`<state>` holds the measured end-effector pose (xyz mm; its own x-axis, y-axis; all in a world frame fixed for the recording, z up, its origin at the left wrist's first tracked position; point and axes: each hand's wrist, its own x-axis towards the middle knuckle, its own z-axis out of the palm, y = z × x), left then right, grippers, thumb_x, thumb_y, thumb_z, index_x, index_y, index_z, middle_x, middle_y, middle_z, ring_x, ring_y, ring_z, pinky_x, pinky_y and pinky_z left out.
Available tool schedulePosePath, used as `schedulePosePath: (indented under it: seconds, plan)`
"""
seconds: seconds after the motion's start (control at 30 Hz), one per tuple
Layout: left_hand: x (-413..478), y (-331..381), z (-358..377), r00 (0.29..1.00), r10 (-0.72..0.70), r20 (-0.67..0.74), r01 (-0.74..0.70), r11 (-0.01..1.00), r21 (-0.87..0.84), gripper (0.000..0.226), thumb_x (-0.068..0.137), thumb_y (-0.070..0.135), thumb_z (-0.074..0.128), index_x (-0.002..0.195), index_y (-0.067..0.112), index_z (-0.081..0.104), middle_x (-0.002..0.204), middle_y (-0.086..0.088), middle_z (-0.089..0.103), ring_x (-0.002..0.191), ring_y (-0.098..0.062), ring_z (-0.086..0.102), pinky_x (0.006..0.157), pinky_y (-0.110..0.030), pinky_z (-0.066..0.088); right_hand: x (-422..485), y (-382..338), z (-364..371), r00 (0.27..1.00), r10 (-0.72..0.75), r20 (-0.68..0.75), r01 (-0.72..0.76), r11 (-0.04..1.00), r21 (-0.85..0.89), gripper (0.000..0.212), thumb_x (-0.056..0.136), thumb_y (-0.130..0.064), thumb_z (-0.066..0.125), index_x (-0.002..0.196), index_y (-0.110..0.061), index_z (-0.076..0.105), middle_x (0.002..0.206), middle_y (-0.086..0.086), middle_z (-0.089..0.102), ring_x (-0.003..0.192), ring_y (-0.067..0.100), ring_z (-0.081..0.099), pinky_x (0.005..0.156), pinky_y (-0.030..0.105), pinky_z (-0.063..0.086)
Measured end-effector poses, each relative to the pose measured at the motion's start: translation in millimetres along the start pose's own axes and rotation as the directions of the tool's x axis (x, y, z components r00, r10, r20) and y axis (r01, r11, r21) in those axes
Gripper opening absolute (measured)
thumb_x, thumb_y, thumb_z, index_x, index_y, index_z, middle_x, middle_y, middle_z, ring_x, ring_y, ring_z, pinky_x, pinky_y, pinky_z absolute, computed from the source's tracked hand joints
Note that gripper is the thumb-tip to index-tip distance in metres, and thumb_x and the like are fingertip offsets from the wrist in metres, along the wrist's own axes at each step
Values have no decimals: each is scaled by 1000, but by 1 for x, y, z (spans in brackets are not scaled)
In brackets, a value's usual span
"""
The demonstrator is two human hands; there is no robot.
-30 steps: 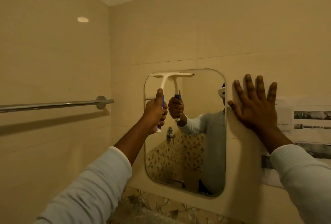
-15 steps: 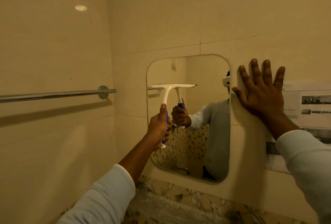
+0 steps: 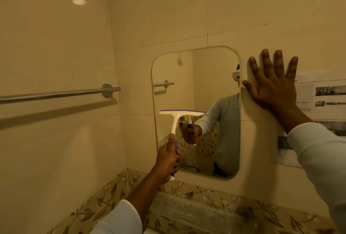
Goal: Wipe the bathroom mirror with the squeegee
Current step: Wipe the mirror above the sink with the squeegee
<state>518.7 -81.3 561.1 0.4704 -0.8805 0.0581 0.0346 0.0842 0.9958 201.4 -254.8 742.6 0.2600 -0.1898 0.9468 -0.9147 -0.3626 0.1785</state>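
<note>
A rounded rectangular mirror [image 3: 209, 76] hangs on the beige tiled wall. My left hand [image 3: 168, 158] grips the blue-and-white handle of a white squeegee [image 3: 176, 114], whose blade lies flat across the mirror's left half, a little below mid-height. My right hand [image 3: 273, 85] is spread flat on the wall just right of the mirror's edge, thumb touching the rim, holding nothing. The glass reflects the squeegee and a person in a pale shirt.
A chrome towel bar [image 3: 56, 95] runs along the left wall at about blade height. Printed paper sheets [image 3: 325, 100] are stuck on the wall to the right of my right hand. A leaf-patterned tile band [image 3: 206, 202] runs below the mirror.
The squeegee has slid down the mirror from its top edge to below mid-height, my left hand going down with it. My right hand has stayed flat on the wall.
</note>
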Motion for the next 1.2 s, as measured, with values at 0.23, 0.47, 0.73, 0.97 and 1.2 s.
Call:
schedulePosePath:
  seconds: [0.23,0.47,0.73,0.97,1.2]
  plan:
    - [-10,-52,-11,998,-57,-16,57,998,10,74,71,87,49,76,13,57,51,1,45,37,-13,32,41,-21,29,1,0,1,1000,1,4,-1,1000,-4,85,99,-76,19,169,-30,0,176,6,-10,162,37,-9,121,76,7]
    - [-17,-79,-17,997,-80,-16,81,997,12,72,70,86,50,70,15,57,52,-1,45,38,-14,31,42,-20,28,1,-1,-2,1000,0,11,0,1000,0,85,99,-76,20,168,-31,0,176,6,-10,162,37,-9,122,75,5]
    - [-24,-108,-21,986,-162,-40,162,987,13,72,53,93,54,54,22,58,51,0,45,37,-14,29,42,-20,27,1,-1,-2,1000,3,12,-3,1000,0,85,99,-76,20,168,-31,0,176,6,-11,162,37,-9,122,75,5]
    - [-30,-119,-24,968,-248,-41,249,968,15,67,73,81,51,63,16,57,51,-1,44,37,-14,29,42,-20,27,1,0,-2,1000,-4,13,4,1000,-3,85,99,-76,19,169,-31,1,176,6,-10,162,37,-9,122,75,5]
    - [-39,-154,-32,939,-337,-71,344,932,116,66,89,75,49,60,15,55,50,-2,44,37,-17,34,44,-20,27,1,0,0,1000,1,6,-1,1000,-6,85,99,-75,19,169,-30,0,176,6,-10,162,37,-9,122,76,5]
